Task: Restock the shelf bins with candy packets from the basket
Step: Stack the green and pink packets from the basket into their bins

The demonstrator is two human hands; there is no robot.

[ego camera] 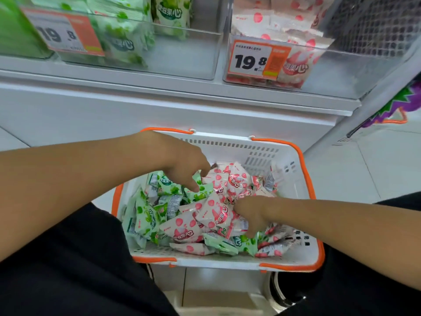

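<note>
Both hands down in the basket (293, 156). Left hand (182, 165) near the far edge, fingers loosely spread on green packets (145, 215). Right hand (250, 213) mid-basket among pink packets (214, 213); grip impossible to tell.

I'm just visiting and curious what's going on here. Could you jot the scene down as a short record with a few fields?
Place: shop shelf with two clear bins above a basket
Basket: white with orange handles, holds mixed packets
Green packets: mostly on the basket's left
Pink packets: mostly middle and right
Left bin: green packets
Right bin: pink packets
Price tag: 19.8
Left hand: reaching into the packets
Right hand: among the pink packets, grasp unclear
</note>
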